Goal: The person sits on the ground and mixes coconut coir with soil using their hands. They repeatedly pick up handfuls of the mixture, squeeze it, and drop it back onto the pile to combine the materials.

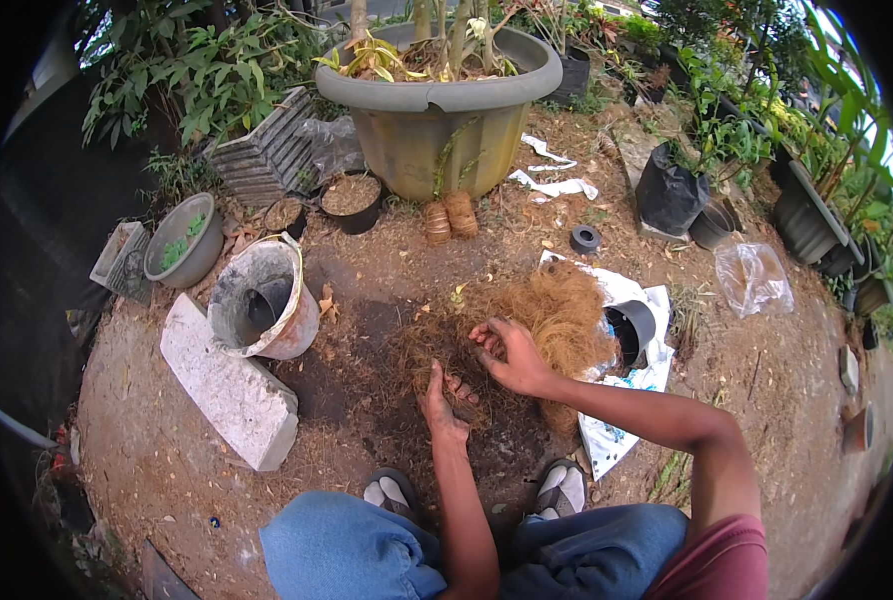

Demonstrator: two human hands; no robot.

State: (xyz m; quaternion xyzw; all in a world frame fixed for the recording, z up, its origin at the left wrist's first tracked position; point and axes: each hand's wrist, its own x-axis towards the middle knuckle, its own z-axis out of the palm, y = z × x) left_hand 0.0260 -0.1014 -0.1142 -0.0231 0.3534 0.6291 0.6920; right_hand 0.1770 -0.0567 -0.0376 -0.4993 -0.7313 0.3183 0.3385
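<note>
My left hand (448, 405) is low over the dark soil, thumb up and fingers curled around a loose tuft of brown coconut fibre (484, 412). Above it and to the right is my right hand (512, 354), its fingers bent inward at the edge of the fibre. Whether strands are pinched in those fingers is hidden. A big heap of coconut fibre (566, 307) lies just beyond the right hand, partly on a white plastic sack (619, 442). On that sack, a black plastic pot (634, 330) rests on its side.
A dirty bucket (296, 322) leans on a pale stone block (229, 390) at left. Ahead, two fibre-wrapped rolls (449, 217) stand against a large planter (446, 127). A roll of black tape (585, 239) lies near the sack. A clear plastic bag (752, 279) is at right.
</note>
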